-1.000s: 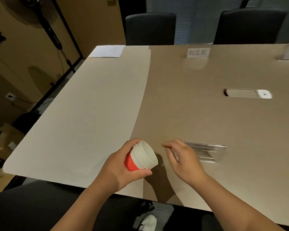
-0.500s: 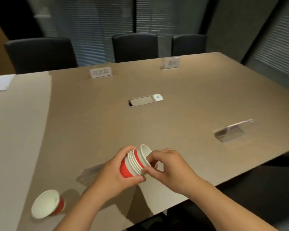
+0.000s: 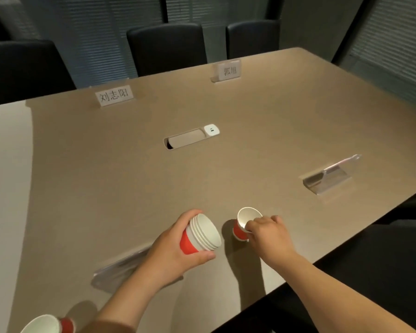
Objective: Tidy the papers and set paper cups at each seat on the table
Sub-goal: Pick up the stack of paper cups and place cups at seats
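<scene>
A single paper cup [image 3: 244, 224] is pinched at its rim by the right hand [image 3: 265, 233], tilted above the table [image 3: 262, 131]. The cup stack [image 3: 202, 234], gripped by the left hand [image 3: 173, 253], lies just beside it, leftward.

Cup stack [image 3: 201, 235]: white upper band and inside, red-orange base. Single cup [image 3: 244, 223] at 3 o'clock of it: same white over red. Third cup [image 3: 47, 324] at 7 o'clock: white inside, red base. Table [image 3: 250, 145]: tan, paler cream strip at 9 o'clock. Name cards [image 3: 114, 95]: white, black characters. Chairs [image 3: 166, 48]: black. Blinds [image 3: 101, 37]: grey, horizontal slats.
</scene>
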